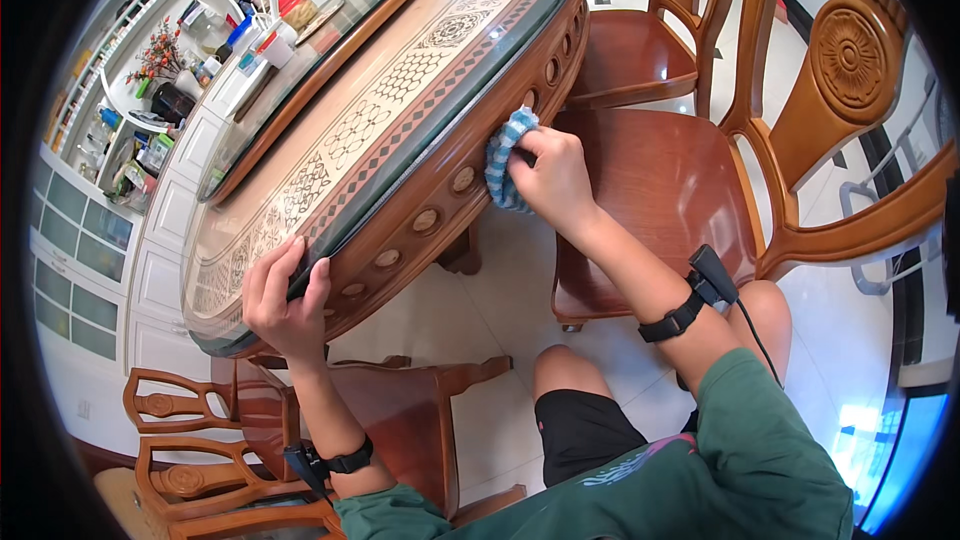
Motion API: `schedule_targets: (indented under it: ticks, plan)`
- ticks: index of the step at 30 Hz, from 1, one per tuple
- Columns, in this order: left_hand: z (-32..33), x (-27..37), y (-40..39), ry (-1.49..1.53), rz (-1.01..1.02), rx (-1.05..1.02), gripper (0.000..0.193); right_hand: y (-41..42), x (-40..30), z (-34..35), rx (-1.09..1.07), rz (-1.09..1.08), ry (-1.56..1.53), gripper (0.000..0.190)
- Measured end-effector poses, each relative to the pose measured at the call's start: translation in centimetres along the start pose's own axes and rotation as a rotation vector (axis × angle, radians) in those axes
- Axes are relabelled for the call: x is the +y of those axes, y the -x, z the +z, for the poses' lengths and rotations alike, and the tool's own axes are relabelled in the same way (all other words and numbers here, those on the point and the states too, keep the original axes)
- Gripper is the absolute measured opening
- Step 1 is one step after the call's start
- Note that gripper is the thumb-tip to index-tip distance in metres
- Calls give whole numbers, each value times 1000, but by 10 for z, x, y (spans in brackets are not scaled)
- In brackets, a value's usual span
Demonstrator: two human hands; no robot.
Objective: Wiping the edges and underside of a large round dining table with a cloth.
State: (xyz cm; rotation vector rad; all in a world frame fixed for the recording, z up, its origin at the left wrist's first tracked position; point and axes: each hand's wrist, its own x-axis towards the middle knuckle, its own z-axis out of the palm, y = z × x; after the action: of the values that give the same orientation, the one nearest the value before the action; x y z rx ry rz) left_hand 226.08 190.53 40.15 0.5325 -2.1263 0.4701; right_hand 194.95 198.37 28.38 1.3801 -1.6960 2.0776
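Observation:
My right hand grips a blue and white striped cloth and presses it against the carved wooden apron of an oval dining table, near the round openings. My left hand rests on the rim of the glass tabletop, fingers on top and thumb at the edge, with no loose thing seen in it. Under the glass runs a patterned border. A glass-topped turntable stands on the table.
A wooden chair stands close by my right arm, with another chair beyond. More chairs are at the lower left. Cups and jars sit past the turntable. White cabinets line the far wall.

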Motion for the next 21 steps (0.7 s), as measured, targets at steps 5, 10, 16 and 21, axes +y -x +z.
schedule_targets:
  ticks: [5,10,16,21]
  plan:
    - [0,1,0,8,-6,-2,23,-10,8,7,48,382,-266,13]
    - [0,1,0,19,-13,-5,23,-15,18,10,114,850,-885,11]
    - [-2,1,-1,8,-9,11,23,-11,28,6,105,982,-958,10]
    - [1,-4,2,2,6,43,26,-23,16,-12,106,62,177,10]
